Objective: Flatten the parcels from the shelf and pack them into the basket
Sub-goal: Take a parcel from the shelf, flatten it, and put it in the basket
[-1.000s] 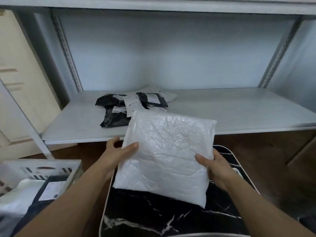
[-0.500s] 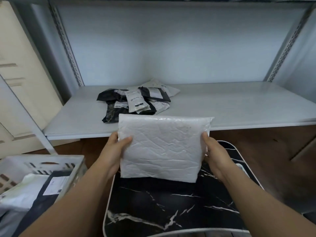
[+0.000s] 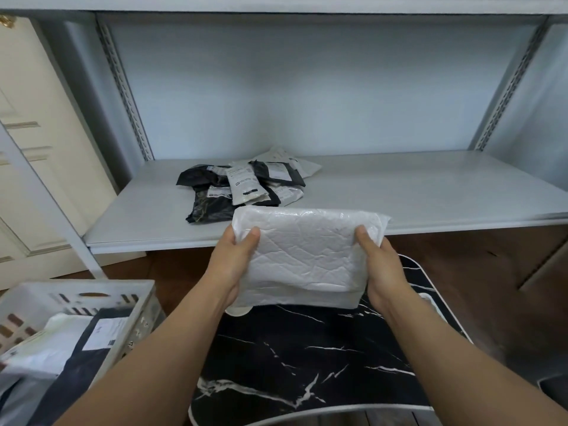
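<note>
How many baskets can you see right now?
1. The basket sits at lower left, beside the black table, with parcels already inside. Others may be out of frame.

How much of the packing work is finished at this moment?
Done: several parcels already lie in the basket. In hand: left hand and right hand grip a white parcel above the black marble table. Left: a pile of parcels on the shelf.

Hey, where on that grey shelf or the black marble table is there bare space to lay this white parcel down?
The grey shelf is bare right of the pile of black and white mailers, and in a narrower strip left of it. The black marble table is bare between the forearms. The white slotted basket is crowded. Left hand and right hand grip the white padded parcel.
</note>
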`<state>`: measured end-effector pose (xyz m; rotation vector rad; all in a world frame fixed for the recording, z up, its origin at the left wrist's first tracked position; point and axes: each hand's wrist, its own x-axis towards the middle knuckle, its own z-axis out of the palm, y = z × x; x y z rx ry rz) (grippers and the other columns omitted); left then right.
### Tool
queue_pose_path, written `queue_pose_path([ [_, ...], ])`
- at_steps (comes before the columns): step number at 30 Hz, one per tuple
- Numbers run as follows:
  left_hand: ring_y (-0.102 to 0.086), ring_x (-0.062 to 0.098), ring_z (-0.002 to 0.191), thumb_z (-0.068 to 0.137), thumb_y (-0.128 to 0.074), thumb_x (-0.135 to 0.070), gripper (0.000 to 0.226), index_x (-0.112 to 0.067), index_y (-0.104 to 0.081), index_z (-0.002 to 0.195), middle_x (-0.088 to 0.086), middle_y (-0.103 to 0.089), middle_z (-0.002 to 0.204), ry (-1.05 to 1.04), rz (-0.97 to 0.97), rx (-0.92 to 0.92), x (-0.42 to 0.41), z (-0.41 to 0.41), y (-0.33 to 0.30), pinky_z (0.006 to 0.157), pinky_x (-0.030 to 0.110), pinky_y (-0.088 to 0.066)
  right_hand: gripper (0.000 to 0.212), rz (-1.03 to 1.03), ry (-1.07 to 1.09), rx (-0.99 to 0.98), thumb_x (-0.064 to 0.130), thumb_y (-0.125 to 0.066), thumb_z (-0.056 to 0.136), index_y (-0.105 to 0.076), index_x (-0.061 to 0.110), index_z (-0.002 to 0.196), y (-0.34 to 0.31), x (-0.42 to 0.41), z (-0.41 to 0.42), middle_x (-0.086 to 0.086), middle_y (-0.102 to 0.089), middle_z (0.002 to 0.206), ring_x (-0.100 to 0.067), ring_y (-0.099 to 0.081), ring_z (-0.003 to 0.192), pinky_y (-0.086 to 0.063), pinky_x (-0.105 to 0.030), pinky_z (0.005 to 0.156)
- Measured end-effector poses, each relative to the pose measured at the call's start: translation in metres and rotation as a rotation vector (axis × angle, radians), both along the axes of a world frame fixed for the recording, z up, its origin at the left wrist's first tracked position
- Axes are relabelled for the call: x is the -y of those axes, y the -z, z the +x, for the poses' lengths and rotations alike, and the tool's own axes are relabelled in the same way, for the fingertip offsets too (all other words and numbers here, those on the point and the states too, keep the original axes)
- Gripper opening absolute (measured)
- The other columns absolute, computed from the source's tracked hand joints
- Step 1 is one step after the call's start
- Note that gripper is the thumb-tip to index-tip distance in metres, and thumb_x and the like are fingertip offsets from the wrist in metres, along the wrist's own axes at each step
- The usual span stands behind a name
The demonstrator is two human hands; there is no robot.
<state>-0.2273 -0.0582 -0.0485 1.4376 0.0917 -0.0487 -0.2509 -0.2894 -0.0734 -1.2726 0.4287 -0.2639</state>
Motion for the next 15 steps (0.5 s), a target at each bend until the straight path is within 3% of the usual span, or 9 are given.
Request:
queue_pose_path([
  [3,-0.071,0.018,0.091,0.095,-0.056,-0.025,0.018,-0.016,-0.064,0.108,0.005,-0.073,0.102,0.049,-0.050,0.005,0.002,0.000,-0.006,0.078,0.036,-0.057,0.019,0.064,0.018,0.039,0.026,-0.062,0.093,-0.064,0.015,0.107,-0.005,0.004,-0.004,-0.005,-0.073,0.099,-0.018,-0.071,0.082,-0.056,-0.032,0.065],
  [5,-0.071,0.013,0.076,0.096,-0.055,-0.023,0.014,-0.015,-0.065,0.099,0.000,-0.075,0.087,0.041,-0.114,0.029,-0.003,0.001,-0.015,0.058,0.025,-0.056,0.020,0.093,0.057,0.068,0.036,-0.060,0.093,-0.062,0.018,0.102,-0.013,0.012,-0.004,-0.001,-0.072,0.096,-0.015,-0.070,0.080,-0.054,-0.031,0.065],
  [7,-0.068,0.011,0.066,0.093,-0.058,-0.015,0.007,-0.015,-0.063,0.088,-0.003,-0.073,0.076,0.009,-0.092,0.038,-0.010,0.006,-0.021,0.050,0.020,-0.051,0.024,0.058,0.038,0.042,0.043,-0.057,0.093,-0.062,0.020,0.099,-0.020,0.016,-0.003,0.002,-0.072,0.092,-0.015,-0.068,0.082,-0.052,-0.033,0.069],
  [10,-0.064,0.009,0.064,0.088,-0.062,-0.004,0.016,-0.016,-0.057,0.079,-0.001,-0.068,0.076,-0.005,0.020,0.073,-0.013,0.006,-0.027,0.054,0.020,-0.051,0.020,0.045,0.077,0.032,0.027,-0.063,0.091,-0.057,0.020,0.074,-0.026,0.020,-0.003,0.001,-0.065,0.074,-0.016,-0.059,0.066,-0.046,-0.023,0.058],
  [12,-0.058,0.012,0.069,0.085,-0.066,-0.008,0.021,-0.021,-0.053,0.075,-0.002,-0.064,0.077,-0.044,0.212,0.119,-0.015,0.005,-0.030,0.062,0.025,-0.047,0.026,-0.004,0.065,0.076,0.016,-0.067,0.087,-0.055,0.019,0.065,-0.034,0.025,-0.006,0.000,-0.062,0.068,-0.016,-0.055,0.064,-0.044,-0.022,0.055],
  [14,-0.052,0.010,0.068,0.084,-0.067,-0.011,0.026,-0.023,-0.048,0.071,-0.004,-0.059,0.073,-0.080,0.355,0.121,-0.022,0.005,-0.037,0.059,0.025,-0.040,0.005,0.047,-0.119,0.148,0.016,-0.069,0.082,-0.065,0.015,0.079,-0.041,0.034,-0.011,-0.003,-0.070,0.079,-0.019,-0.064,0.072,-0.052,-0.027,0.062],
  [15,-0.053,0.011,0.068,0.084,-0.066,-0.007,0.026,-0.021,-0.049,0.072,-0.003,-0.059,0.073,-0.027,0.356,0.125,-0.027,0.006,-0.039,0.058,0.024,-0.043,0.013,0.137,-0.233,0.158,0.019,-0.070,0.077,-0.069,0.013,0.088,-0.043,0.039,-0.014,-0.005,-0.073,0.087,-0.020,-0.068,0.078,-0.056,-0.030,0.066],
])
